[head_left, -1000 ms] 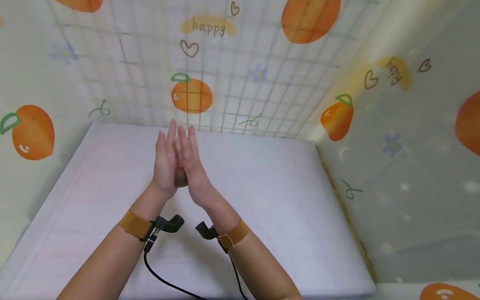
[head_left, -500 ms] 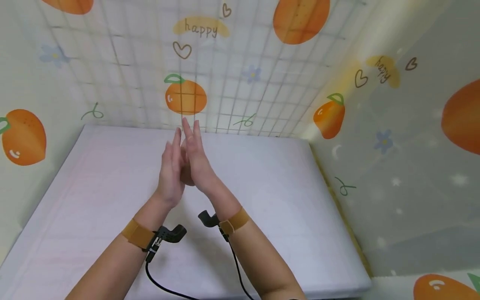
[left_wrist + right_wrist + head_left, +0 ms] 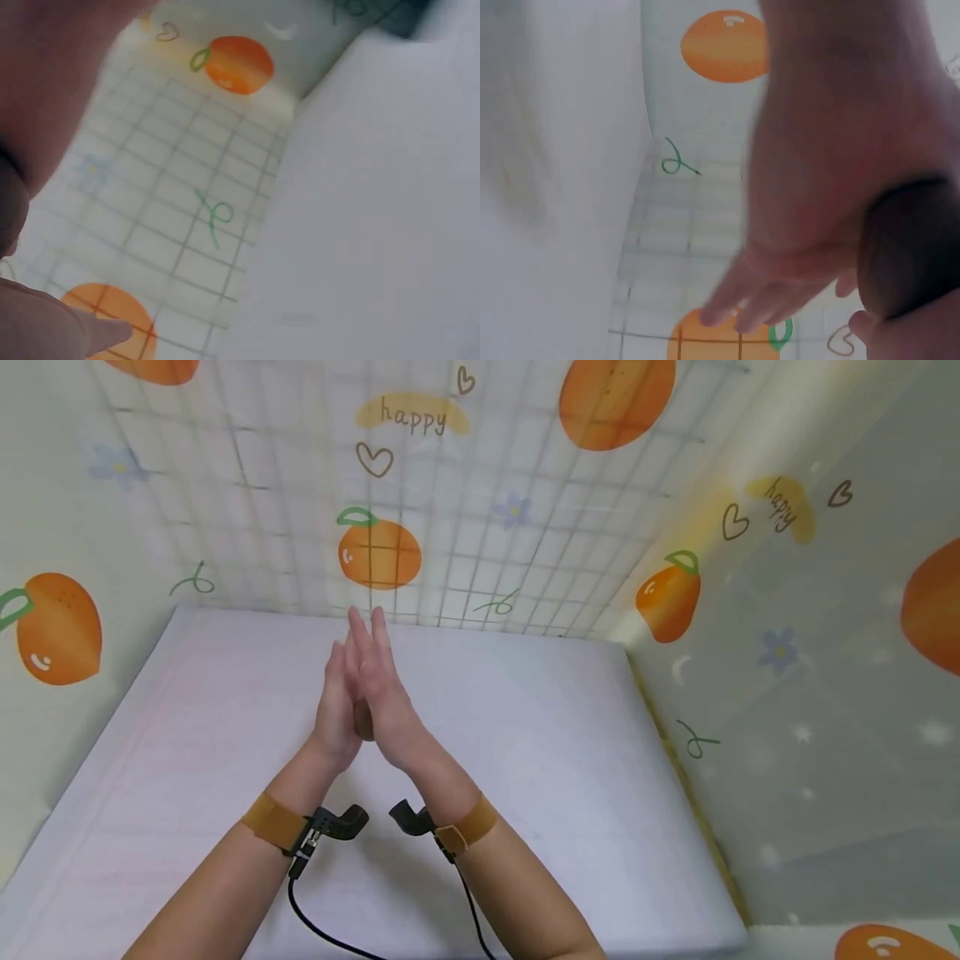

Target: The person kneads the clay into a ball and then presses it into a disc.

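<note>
Between my two palms sits a dark brown rounded lump (image 3: 363, 720), mostly covered by the hands; its material is not clear. My left hand (image 3: 336, 718) lies flat against its left side, with fingers straight and pointing away. The right hand (image 3: 393, 710) presses from the other side, also with straight fingers. Both hands are raised above the white table surface. In the right wrist view the lump (image 3: 911, 251) looks almost black and smooth at the right edge. Only a sliver of the lump (image 3: 10, 202) appears in the left wrist view.
A white padded table (image 3: 525, 760) lies below the hands. Behind it hangs a translucent curtain (image 3: 450, 485) printed with oranges over a wire grid. Another printed sheet (image 3: 847, 760) borders the right side. Black cables (image 3: 322, 927) trail from both wrist cameras.
The palms shift back and forth against each other with the lump between them. The left hand slid nearer and the right farther half a second ago; now they are closer to level again.
</note>
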Available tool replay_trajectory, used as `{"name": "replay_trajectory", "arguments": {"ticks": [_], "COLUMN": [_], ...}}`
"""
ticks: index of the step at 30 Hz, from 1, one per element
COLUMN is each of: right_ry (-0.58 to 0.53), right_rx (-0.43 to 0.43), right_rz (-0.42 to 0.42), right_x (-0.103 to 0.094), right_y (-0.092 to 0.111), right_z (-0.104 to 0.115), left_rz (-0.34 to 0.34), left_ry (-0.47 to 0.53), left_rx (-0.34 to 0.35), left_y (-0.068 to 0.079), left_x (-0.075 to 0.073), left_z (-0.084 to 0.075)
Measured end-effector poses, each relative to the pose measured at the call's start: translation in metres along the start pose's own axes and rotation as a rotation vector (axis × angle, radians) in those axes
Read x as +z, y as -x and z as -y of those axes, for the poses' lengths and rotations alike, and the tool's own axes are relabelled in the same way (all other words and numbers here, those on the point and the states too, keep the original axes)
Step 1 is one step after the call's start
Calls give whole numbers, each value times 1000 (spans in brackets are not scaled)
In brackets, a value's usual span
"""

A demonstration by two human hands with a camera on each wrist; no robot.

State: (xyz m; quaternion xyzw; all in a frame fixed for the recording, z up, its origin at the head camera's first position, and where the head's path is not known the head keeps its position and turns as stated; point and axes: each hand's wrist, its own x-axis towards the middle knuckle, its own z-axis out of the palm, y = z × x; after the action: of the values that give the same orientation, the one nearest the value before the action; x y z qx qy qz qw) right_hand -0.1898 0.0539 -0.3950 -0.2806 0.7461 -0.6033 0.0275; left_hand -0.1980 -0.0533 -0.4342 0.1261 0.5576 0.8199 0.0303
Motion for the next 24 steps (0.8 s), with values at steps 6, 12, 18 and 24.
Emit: {"name": "replay_trajectory", "arguments": {"ticks": [6,12,18,24], "right_ry": [-25,-61,-51,-7], "right_rx": [62,142,51,49], "right_rz": [-58,-55,4,-24], "right_x": [-12,-1,10,-1], "right_y": [-14,-4,4,-7], "right_z": [-10,-33,-19,-6], "left_rz": [33,12,-13,57], "left_ry": [-7,-37,22,19], "left_rx": [47,79,69,74], "left_y": [8,4,-5,-1], "left_x": [8,-1,-11,-4], "left_z": [3,-5,-2,14]}}
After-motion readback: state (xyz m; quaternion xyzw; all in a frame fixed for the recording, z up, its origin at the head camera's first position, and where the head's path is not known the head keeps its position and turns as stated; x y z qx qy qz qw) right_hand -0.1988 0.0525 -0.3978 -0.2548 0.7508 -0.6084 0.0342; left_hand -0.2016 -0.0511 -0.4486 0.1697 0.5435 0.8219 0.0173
